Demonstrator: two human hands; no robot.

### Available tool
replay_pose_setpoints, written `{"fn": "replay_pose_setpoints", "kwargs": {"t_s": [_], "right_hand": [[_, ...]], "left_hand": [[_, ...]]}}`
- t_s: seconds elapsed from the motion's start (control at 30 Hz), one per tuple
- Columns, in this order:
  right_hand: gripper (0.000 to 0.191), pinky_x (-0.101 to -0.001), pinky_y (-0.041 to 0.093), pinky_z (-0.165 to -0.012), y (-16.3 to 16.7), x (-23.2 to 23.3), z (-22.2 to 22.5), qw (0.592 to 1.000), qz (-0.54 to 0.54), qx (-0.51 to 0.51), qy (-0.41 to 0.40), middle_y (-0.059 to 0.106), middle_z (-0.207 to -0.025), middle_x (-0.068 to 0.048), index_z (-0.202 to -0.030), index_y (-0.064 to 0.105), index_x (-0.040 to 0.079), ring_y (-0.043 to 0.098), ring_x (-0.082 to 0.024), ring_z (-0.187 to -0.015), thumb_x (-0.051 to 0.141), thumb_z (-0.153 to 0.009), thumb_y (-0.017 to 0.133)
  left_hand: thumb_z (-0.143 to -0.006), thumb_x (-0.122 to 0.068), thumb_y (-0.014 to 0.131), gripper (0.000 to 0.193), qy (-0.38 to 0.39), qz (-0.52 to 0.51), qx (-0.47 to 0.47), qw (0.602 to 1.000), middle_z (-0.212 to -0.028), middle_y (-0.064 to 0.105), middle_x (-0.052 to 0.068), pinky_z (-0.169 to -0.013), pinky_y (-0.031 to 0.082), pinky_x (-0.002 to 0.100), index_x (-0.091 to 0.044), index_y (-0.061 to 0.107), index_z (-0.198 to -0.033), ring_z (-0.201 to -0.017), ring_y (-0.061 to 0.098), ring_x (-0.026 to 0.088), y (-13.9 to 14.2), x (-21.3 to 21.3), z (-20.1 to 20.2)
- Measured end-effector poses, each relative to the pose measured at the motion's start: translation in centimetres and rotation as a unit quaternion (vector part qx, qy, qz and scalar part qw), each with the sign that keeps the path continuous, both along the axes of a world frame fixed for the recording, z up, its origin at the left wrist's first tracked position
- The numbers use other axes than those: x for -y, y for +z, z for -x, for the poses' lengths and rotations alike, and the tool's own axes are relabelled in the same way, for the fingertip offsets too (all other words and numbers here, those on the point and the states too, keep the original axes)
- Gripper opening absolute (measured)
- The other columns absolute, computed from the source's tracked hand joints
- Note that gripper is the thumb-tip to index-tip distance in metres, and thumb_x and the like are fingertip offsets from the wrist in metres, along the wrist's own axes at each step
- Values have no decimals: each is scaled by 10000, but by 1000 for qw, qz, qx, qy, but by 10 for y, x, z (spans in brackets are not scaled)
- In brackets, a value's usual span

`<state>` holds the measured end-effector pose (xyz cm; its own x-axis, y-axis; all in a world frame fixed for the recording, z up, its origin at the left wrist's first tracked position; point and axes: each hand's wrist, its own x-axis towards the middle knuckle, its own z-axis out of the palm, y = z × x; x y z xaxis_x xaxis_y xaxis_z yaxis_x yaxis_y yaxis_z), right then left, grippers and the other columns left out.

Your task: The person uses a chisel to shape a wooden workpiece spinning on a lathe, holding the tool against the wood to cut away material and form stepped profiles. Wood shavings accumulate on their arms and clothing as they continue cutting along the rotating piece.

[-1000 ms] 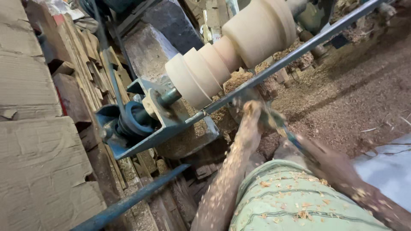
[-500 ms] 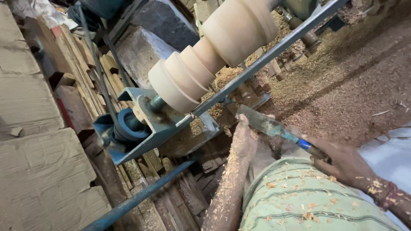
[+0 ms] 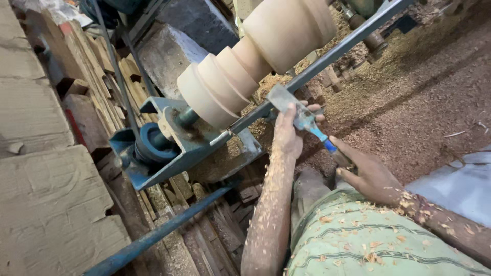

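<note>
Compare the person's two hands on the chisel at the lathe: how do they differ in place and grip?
The left hand grips the chisel near its metal blade, close to the tool rest bar; the right hand holds the handle end, farther back by the knee. The left forearm reaches forward from below; the right comes in from the side. Both are dusted with wood shavings.

I see soft, even daylight with weak shadows and no glare, while the spinning wooden workpiece (image 3: 255, 61) looks smeared and the frame's corners go slightly soft.

pale tan wooden workpiece (image 3: 255, 66), blue-handled chisel (image 3: 307, 122), blue lathe bracket (image 3: 169, 158), green striped shirt (image 3: 368, 245)
</note>
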<state>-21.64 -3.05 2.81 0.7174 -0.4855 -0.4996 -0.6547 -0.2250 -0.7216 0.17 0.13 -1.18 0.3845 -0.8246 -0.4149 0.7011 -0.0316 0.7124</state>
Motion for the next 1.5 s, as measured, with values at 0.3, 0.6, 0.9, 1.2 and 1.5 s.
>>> {"fn": "replay_pose_setpoints", "kwargs": {"t_s": [0.3,0.6,0.9,1.2,1.5], "right_hand": [[881,-493,483,-961,4,-16,-35,995,-1,94,-36,648,-1167,-243,-1620,202,177,643,-393,-1070,247,-867,654],[912,-484,439,-960,2,-39,-57,989,10,134,-64,621,-1173,-252,-1642,222,165,595,-385,-1055,241,-851,670],[916,-456,379,-1095,11,-50,-70,996,-28,36,-80,535,-1344,-258,-1644,202,189,502,-408,-1265,219,-857,672],[907,-457,395,-1059,6,-55,-78,983,32,158,-89,568,-1272,-247,-1613,243,93,552,-397,-1175,136,-819,678],[885,-417,496,-961,7,-57,-70,984,-39,107,-133,662,-1150,-193,-1635,267,175,656,-343,-1011,166,-845,666]], "left_hand": [[-1104,-482,445,535,44,-70,-15,996,-859,725,194,-602,584,352,28,603,-1080,-614,678,228,-32,14,-24],[-1085,-437,516,475,29,-64,-7,997,-767,686,139,-512,525,304,27,604,-1041,-543,614,176,-32,7,-41],[-1051,-398,555,445,8,-69,-8,998,-758,685,123,-512,547,300,43,612,-1050,-551,617,166,-31,3,-51],[-1067,-374,566,430,7,-66,0,998,-745,695,134,-465,518,263,49,639,-1034,-514,617,159,-32,3,-54],[-1054,-345,565,343,43,-65,-8,997,-776,684,106,-464,529,275,-5,605,-1047,-551,641,164,-26,5,-44]]}}
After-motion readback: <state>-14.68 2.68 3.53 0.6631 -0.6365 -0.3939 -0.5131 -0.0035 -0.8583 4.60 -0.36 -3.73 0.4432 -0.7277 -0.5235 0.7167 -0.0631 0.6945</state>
